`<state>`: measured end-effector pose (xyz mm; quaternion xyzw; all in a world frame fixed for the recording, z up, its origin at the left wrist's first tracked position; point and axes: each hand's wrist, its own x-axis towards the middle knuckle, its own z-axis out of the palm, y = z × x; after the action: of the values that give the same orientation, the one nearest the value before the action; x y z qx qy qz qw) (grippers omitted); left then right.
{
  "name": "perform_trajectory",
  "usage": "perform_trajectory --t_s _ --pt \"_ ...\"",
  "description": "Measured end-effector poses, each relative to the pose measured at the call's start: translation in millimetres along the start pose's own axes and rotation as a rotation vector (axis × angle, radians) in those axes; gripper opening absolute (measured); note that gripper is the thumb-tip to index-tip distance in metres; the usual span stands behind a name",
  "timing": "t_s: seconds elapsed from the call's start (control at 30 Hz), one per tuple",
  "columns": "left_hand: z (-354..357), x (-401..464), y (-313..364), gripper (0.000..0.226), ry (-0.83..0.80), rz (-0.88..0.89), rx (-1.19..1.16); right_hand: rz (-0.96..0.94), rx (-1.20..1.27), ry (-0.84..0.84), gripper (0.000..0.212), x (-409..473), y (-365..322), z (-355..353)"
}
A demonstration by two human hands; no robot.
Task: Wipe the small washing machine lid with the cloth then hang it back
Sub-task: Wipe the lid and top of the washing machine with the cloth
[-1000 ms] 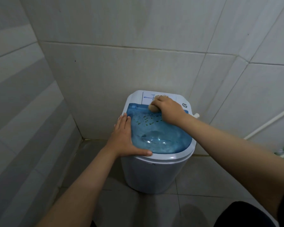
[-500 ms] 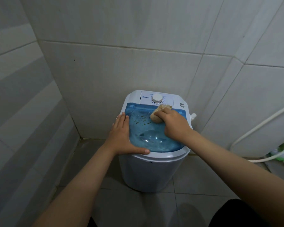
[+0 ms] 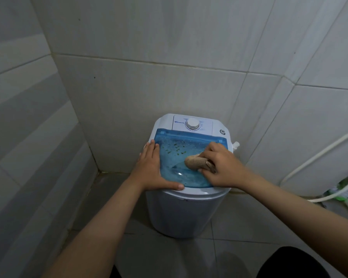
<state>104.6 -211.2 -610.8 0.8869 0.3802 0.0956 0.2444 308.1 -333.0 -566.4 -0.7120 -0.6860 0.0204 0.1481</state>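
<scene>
A small white washing machine [image 3: 187,213] stands on the tiled floor in the corner. Its translucent blue lid [image 3: 175,157] is closed and carries dark green specks near the back. My right hand [image 3: 221,167] grips a bunched tan cloth [image 3: 194,161] and presses it on the right middle of the lid. My left hand [image 3: 151,167] lies flat on the lid's left edge, fingers together, thumb along the front rim, holding nothing. A white dial [image 3: 192,124] sits on the control panel behind the lid.
Tiled walls close in on the left and behind the machine. A white hose [image 3: 317,157] runs along the right wall down to the floor. Something green [image 3: 342,194] lies at the floor's right edge. A dark garment [image 3: 289,263] shows at the bottom right.
My right hand has dragged the cloth from the dial at the back toward the front right of the lid. My left hand stays on the lid's left edge.
</scene>
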Motion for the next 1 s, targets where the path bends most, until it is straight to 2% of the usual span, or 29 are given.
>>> perform_trajectory --t_s 0.07,0.13,0.2,0.27,0.37,0.5,0.6,0.73,1.0 --pt "0 0 1 0.161 0.002 -0.001 0.000 0.033 0.123 0.007 0.035 9 1 -4" --pt "0 1 0 0.159 0.001 -0.003 -0.004 0.076 0.201 0.111 0.030 24 0 -10" --pt "0 0 1 0.159 0.001 -0.008 -0.003 0.077 0.199 0.224 0.034 46 -5 -17" --pt "0 0 1 0.159 -0.002 -0.014 -0.008 0.080 0.159 0.263 0.039 73 -9 -20" --pt "0 0 2 0.158 -0.006 -0.014 -0.016 0.080 0.078 0.214 0.040 116 -16 -14" --pt "0 1 2 0.157 -0.007 -0.001 -0.030 0.026 -0.178 0.034 0.037 147 -20 8" --pt "-1 2 1 0.156 -0.003 0.012 -0.033 0.045 -0.167 -0.062 0.040 152 -15 20" --pt "0 2 -1 0.157 -0.004 0.018 -0.029 0.033 -0.165 -0.096 0.043 146 -14 22" --pt "-1 0 3 0.153 0.001 -0.010 0.004 0.013 -0.183 -0.052 0.044 105 -18 24"
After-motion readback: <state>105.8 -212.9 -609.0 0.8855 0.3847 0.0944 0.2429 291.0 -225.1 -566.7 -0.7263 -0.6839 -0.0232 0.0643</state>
